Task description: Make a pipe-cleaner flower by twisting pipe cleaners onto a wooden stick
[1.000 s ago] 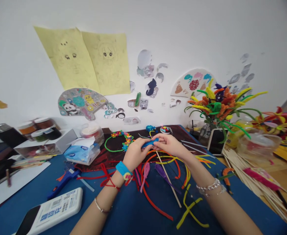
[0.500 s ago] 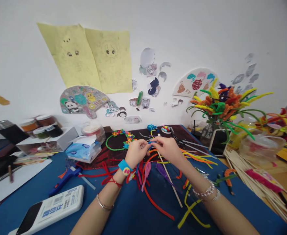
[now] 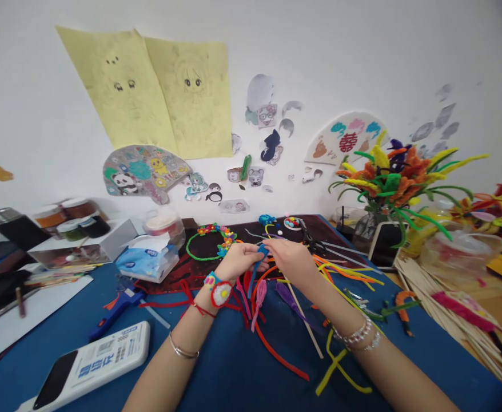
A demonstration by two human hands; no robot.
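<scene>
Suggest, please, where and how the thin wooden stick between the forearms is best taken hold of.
Probably pinch the thin wooden stick by its near end, from above on the near side: it lies slanting on the blue mat, that end free, while its far part passes out of sight at the right hand.

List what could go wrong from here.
The blue strip, pinched between the left hand and right hand, might slip loose. The beads on the right wrist could snag the yellow strips near them. The right hand, close to the stick, might knock it.
</scene>
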